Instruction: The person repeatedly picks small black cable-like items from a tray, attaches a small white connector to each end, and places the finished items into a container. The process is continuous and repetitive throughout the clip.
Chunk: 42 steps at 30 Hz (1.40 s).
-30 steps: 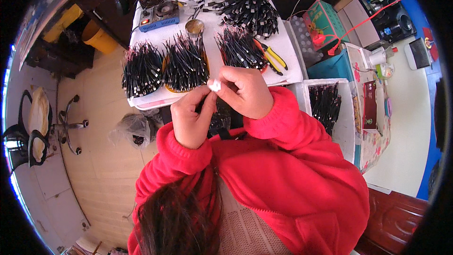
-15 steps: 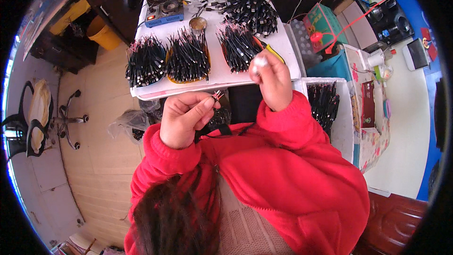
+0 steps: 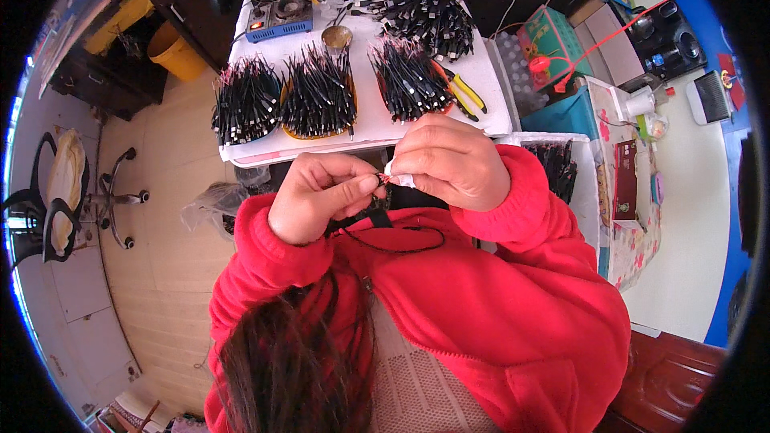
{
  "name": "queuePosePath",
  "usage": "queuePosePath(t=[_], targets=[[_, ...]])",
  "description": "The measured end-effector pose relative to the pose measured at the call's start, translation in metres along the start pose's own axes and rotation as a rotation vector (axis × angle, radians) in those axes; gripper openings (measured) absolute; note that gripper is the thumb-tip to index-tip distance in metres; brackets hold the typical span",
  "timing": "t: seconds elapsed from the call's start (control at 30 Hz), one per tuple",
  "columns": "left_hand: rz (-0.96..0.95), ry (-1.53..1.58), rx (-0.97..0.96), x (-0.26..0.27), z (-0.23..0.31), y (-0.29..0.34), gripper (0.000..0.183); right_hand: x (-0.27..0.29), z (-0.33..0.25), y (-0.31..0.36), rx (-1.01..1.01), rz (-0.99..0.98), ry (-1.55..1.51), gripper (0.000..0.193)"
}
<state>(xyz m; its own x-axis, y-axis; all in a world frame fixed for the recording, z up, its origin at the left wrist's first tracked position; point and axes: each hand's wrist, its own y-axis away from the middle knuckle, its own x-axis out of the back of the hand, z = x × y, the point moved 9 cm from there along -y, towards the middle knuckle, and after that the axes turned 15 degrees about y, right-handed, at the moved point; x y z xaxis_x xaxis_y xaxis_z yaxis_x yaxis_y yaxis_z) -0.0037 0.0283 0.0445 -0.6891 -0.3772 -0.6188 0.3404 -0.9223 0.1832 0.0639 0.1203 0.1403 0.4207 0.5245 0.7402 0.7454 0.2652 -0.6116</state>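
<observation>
My left hand (image 3: 321, 199) is closed in a pinch on a thin black cable, held in front of the table edge. Red wire ends (image 3: 384, 180) stick out past its fingertips. Meeting them from the right, my right hand (image 3: 457, 164) pinches those ends. White wrapping (image 3: 403, 180) covers fingertips of that hand and hides part of the wires. A black cable loop (image 3: 417, 249) hangs below the hands against the red jacket. Beyond the hands, bundles of short black cables stand in containers: a left bundle (image 3: 245, 104), a middle bundle (image 3: 318, 96) and a right bundle (image 3: 411, 84).
Yellow-handled pliers (image 3: 468, 96) lie beside the right bundle on the white table (image 3: 365, 124). Farther back are a blue heating device (image 3: 279, 26), a small round metal tin (image 3: 337, 37) and a heap of black cables (image 3: 437, 24). A white foam box (image 3: 588, 192) with cables stands right.
My right hand has come down and left from near the pliers to the wire ends at my left hand and pinched them. The pliers are now uncovered, and the cable loop shows more.
</observation>
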Motion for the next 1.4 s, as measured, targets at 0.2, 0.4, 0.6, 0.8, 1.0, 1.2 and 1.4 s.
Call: queuePosePath(t=[0.2,0.4,0.6,0.8,1.0,1.2,1.4], targets=[[-0.108,-1.289,-0.900,-0.050,0.050,0.017,0.015,-0.025,0.034,0.015,-0.309,-0.160,-0.220,0.009],[-0.032,-1.318,-0.844,-0.044,0.045,0.016,0.018,-0.075,0.053,0.048,-0.861,-0.265,-1.106,0.013],[0.113,-0.733,-0.465,-0.006,0.034,0.009,0.009,-0.010,0.015,0.014,-0.191,0.014,0.094,0.023],[0.089,-0.831,-0.591,-0.019,0.032,0.019,0.011,-0.019,0.005,0.018,-0.133,-0.007,0.165,0.018],[-0.019,-1.485,-0.960,-0.054,0.019,0.035,0.024,-0.094,0.030,0.073,-1.060,-0.373,-1.235,0.013],[0.143,-0.732,-0.583,-0.012,0.024,0.026,0.008,-0.028,0.016,0.032,-0.447,-0.090,-0.206,0.015],[0.092,-0.614,-0.418,-0.005,0.014,0.020,0.013,-0.023,-0.009,0.013,-0.085,0.012,0.176,0.020]])
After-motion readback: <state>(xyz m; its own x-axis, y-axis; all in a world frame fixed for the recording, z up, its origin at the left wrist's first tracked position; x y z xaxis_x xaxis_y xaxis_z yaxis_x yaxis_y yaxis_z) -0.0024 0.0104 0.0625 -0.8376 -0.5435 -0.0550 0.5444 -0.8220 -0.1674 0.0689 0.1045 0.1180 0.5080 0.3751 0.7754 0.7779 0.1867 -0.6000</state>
